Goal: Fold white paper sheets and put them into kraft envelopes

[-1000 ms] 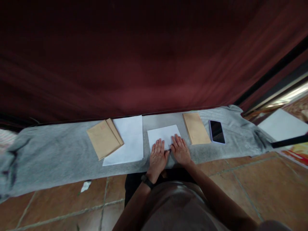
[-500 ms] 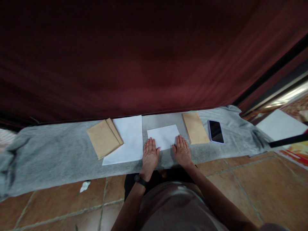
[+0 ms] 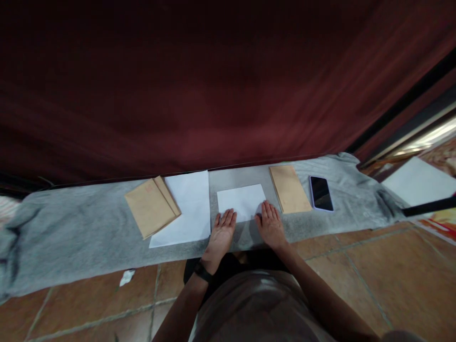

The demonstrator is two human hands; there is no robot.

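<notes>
A smaller white sheet of paper, perhaps folded, lies flat on the grey cloth in front of me. My left hand rests palm down with fingers extended at its near left corner. At the near right corner, my right hand lies flat, fingertips on the paper's edge. Neither hand grips anything. To the left is a larger white paper, its left part covered by brown envelopes. Right of my right hand lies another brown envelope or stack of them.
A phone with a dark screen lies right of the brown envelope. The grey cloth covers a long narrow surface against a dark red curtain. A crumpled white scrap lies on the tiled floor.
My left hand has turned and drawn slightly back, its fingers now angled toward the right along the paper's near edge. My right hand stays nearly in place. The view has shifted slightly.
</notes>
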